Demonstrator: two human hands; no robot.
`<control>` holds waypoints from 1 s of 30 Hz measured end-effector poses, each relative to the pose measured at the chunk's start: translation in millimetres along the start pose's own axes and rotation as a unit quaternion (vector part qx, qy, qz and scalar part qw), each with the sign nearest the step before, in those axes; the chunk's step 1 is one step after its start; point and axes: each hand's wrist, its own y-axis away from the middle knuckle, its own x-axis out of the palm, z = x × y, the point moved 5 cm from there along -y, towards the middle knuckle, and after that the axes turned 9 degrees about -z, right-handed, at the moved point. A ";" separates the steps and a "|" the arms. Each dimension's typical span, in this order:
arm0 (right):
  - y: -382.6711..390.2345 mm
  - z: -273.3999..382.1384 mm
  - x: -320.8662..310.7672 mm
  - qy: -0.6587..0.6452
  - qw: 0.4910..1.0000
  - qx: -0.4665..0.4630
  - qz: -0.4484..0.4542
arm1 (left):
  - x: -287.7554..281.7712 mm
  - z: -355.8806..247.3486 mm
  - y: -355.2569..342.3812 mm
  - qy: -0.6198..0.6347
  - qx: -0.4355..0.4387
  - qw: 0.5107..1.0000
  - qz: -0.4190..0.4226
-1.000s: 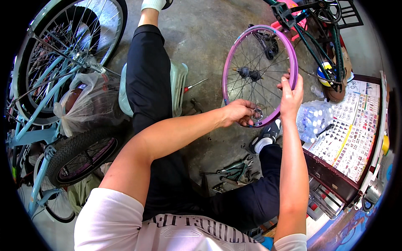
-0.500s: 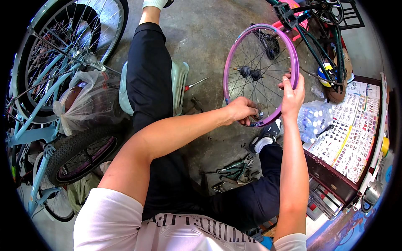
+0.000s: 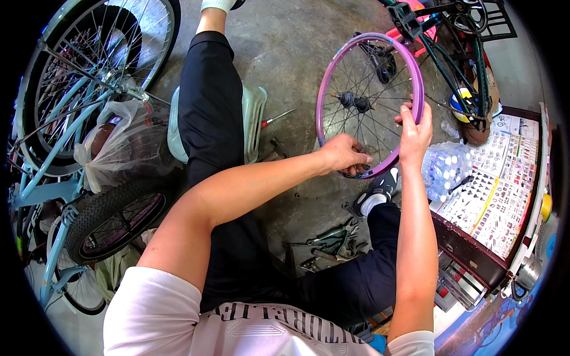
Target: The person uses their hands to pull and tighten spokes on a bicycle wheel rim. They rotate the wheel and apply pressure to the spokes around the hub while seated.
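Observation:
A bare purple bicycle wheel (image 3: 320, 110), with no tyre on its rim, stands tilted before me. Thin dark spokes run from its rim to a black hub (image 3: 356, 103). My right hand (image 3: 415, 137) is closed around the rim's right side, thumb and fingers on it. At the lower part of the rim, my left hand (image 3: 345, 154) has its fingers bent and pinched together beside the spokes. Whatever lies between those fingertips is hidden by the hand.
Several hand tools (image 3: 332, 243) lie on the floor between my legs. A red-handled screwdriver (image 3: 274, 120) lies by a pale green plastic stool (image 3: 254, 118). Bicycles (image 3: 44, 193) crowd the left; a dark green frame (image 3: 451, 65), bottles (image 3: 442, 172) and a chart-covered table (image 3: 502, 178) stand right.
The left hand's fingers have turned slightly at the rim, and a small shiny bit seen by the fingertips before is now covered. The right hand and the wheel stay nearly still.

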 end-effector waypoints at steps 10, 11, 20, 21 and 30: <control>1.2 2.1 2.8 -0.008 1.000 0.002 0.001 | 5.9 16.4 -5.7 0.200 -0.070 0.975 0.069; 0.5 1.4 1.6 -0.004 1.000 0.001 0.002 | 7.9 17.2 -5.1 0.251 -0.090 0.959 0.093; 0.7 -0.7 6.7 -0.014 1.000 0.002 -0.013 | 18.9 11.2 -9.2 0.189 -0.063 0.976 0.085; 0.9 -1.9 6.2 -0.010 1.000 0.003 -0.016 | 17.8 9.1 -7.5 0.199 -0.067 0.974 0.080; -0.1 -7.3 -5.5 0.003 1.000 0.013 -0.026 | 5.4 4.5 -3.5 -0.118 0.088 0.989 -0.025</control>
